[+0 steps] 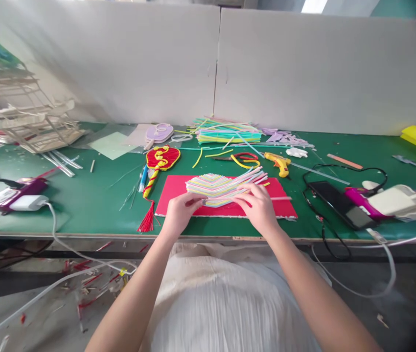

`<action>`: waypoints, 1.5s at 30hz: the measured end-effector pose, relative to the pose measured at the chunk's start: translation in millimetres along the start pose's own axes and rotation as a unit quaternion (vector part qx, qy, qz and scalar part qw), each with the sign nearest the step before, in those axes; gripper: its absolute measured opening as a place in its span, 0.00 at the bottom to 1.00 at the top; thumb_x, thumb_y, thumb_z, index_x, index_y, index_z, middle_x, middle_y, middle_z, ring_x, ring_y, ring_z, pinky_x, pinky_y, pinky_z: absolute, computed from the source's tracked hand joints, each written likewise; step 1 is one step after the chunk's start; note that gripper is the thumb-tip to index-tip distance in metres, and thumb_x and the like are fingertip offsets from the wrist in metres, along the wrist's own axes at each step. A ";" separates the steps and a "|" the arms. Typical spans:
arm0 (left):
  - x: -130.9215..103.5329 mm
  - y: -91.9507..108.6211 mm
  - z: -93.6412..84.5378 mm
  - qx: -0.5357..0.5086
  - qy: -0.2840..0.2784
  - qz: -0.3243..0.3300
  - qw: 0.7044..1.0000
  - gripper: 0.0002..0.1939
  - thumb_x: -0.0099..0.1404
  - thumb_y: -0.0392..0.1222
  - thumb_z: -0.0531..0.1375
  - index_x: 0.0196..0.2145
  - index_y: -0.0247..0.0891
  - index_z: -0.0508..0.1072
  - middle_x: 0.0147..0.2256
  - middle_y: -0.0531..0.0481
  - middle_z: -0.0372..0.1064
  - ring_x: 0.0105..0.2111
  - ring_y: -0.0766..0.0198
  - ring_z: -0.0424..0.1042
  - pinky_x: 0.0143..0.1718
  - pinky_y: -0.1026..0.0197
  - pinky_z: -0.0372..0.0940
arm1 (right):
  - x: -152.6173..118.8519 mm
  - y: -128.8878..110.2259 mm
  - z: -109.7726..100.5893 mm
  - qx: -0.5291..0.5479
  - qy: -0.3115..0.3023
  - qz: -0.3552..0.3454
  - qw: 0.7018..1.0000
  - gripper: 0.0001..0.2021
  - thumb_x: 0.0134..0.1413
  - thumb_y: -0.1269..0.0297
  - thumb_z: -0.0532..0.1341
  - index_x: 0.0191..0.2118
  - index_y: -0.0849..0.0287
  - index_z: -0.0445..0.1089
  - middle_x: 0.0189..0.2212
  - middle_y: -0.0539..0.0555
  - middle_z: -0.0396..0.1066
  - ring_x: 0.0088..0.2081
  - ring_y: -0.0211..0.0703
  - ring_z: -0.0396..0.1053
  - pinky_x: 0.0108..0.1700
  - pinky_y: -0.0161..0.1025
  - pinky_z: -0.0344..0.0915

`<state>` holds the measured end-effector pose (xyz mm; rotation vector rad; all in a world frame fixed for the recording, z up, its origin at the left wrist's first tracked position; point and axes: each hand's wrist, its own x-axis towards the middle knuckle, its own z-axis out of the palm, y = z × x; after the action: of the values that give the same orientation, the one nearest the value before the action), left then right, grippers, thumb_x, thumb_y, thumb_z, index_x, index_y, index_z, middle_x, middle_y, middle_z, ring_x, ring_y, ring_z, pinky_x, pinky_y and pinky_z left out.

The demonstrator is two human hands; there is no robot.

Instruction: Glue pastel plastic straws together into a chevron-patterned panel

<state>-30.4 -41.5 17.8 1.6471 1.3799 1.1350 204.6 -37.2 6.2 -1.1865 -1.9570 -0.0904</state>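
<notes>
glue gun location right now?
Head view, right of center: the yellow glue gun lies just right of the scissors, beyond the red board.

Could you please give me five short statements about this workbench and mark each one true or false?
1. The fingers of the left hand and the right hand are both at the striped piece. True.
2. The glue gun is blue. False: the glue gun is yellow.
3. The red board lies beneath the striped piece. True.
4. The red tassel hangs from the purple fan-shaped piece. False: the red tassel is on the red-and-yellow fan.
5. The scissors lie between the red-and-yellow fan and the glue gun. True.
</notes>
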 end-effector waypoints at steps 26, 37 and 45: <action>2.8 -24.4 -31.3 -0.005 0.184 -0.046 0.982 0.09 0.58 0.46 0.60 0.32 0.38 0.74 0.20 0.55 0.68 0.19 0.70 0.65 0.22 0.69 0.61 | -12.3 -11.8 5.4 0.090 -0.032 -0.039 0.995 0.03 0.57 0.67 0.61 0.32 0.56 0.69 0.29 0.52 0.70 0.35 0.44 0.69 0.40 0.42 0.65; -0.3 -28.0 -31.9 0.023 0.214 -0.016 0.976 0.09 0.61 0.42 0.57 0.36 0.39 0.76 0.27 0.53 0.73 0.22 0.69 0.68 0.25 0.67 0.64 | -12.4 -12.5 4.5 0.133 -0.057 -0.019 0.989 0.03 0.58 0.67 0.60 0.32 0.56 0.68 0.29 0.52 0.68 0.35 0.42 0.68 0.39 0.41 0.66; 2.7 -31.0 -30.7 0.009 0.225 0.026 0.974 0.06 0.57 0.36 0.57 0.31 0.39 0.74 0.35 0.50 0.75 0.40 0.62 0.74 0.46 0.60 0.67 | -11.4 -14.9 4.5 0.125 -0.059 -0.035 0.990 0.04 0.59 0.67 0.59 0.32 0.57 0.69 0.29 0.53 0.69 0.35 0.42 0.67 0.39 0.40 0.65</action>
<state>-70.2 -33.8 1.6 1.5000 1.6320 1.6019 193.0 -51.5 0.6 -0.9774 -2.0444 0.1894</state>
